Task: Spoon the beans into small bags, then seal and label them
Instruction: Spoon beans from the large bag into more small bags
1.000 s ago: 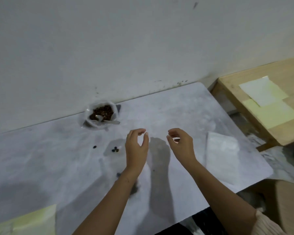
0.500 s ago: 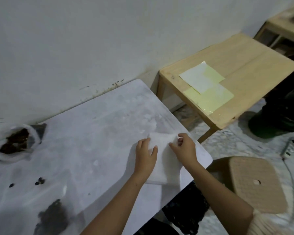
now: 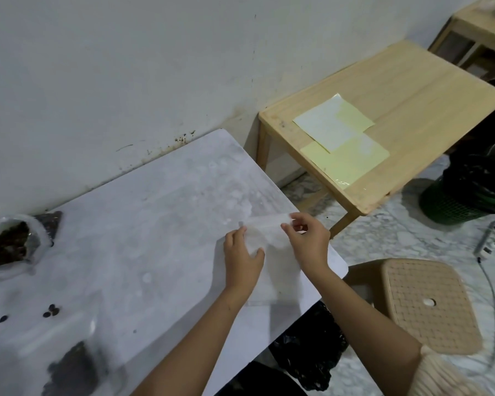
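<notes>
Head view: since half a second ago the open bag of beans (image 3: 9, 244) at the far left, the loose beans (image 3: 51, 310) in front of it and the white table (image 3: 155, 224) lie as they did. The change is at my hands. Then both lay flat on the stack of bags (image 3: 277, 281) at the table's right corner. Now the top small bag (image 3: 269, 224) has its upper edge raised off the stack.

My left hand (image 3: 242, 258) rests on the stack, fingers fairly straight and thumb spread, pressing down and curled round nothing. My right hand (image 3: 307, 244) pinches the raised edge of the small bag between thumb and forefinger, the other fingers loosely bent beside them.

The bean bag is crinkled clear plastic with its rim rolled down, full of dark brown beans. The table top is smooth, marbled grey-white, with a rounded corner. The small bags are thin, translucent rectangles, and a paler strip runs along the lifted top edge. To the right stands a pale wooden table (image 3: 412, 90) with visible grain, carrying glossy yellow and white label sheets (image 3: 343, 144) that overlap. Below it sits a beige plastic stool (image 3: 423, 304) with a woven pattern and a central hole, and at the far right a dark green mesh basket (image 3: 452, 204).
</notes>
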`<state>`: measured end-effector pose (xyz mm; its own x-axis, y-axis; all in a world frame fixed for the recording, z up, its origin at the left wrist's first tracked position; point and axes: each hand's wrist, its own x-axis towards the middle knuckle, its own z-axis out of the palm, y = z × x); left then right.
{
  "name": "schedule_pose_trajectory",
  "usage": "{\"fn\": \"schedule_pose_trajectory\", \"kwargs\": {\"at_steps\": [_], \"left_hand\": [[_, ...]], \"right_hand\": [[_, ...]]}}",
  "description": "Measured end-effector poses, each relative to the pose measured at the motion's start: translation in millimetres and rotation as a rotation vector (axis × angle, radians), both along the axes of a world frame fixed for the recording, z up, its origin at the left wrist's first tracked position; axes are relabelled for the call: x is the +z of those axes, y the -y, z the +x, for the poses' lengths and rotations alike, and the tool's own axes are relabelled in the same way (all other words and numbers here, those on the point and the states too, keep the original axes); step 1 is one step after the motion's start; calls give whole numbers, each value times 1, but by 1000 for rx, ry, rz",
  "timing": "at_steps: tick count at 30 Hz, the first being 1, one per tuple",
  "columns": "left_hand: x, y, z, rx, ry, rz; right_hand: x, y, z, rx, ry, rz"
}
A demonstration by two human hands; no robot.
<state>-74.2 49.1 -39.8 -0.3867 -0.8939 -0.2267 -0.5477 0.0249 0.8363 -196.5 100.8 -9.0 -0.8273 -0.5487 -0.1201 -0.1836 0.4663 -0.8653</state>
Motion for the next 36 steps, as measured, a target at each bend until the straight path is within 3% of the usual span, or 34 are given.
{"fn": "schedule_pose_trajectory", "kwargs": {"at_steps": [11, 21, 28, 36], "left_hand": [[1, 2, -5, -15, 53, -14], [55, 45, 20, 42, -62, -190], [135, 99, 116, -24, -190, -44], [204, 121, 286, 281, -202, 35]], "right_hand": [[7, 5, -1, 38, -95, -16], [59, 40, 10, 239, 55, -178], [105, 114, 75, 590, 85, -226], [152, 187, 231, 946, 92, -320]]}}
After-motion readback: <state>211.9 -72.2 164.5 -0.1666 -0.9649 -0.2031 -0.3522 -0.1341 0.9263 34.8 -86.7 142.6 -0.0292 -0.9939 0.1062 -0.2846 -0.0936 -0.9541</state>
